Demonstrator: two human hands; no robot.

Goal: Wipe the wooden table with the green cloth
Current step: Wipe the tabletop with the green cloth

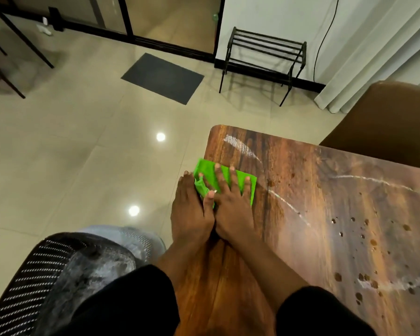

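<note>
Head view: left hand [190,209] pinches the folded green cloth [224,181] at the wooden bench [325,214] left edge; right hand [230,204] presses it with fingers [232,177] spread flat. Droplets [374,241] dot the bench's right side; beige tiled floor [70,141] lies beyond.

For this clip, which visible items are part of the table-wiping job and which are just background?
In the job: green cloth, wooden table, left hand, right hand, both pressing the cloth at the table's edge.

Background: dark doormat, black metal rack, white curtain, brown chair, mesh chair.
</note>
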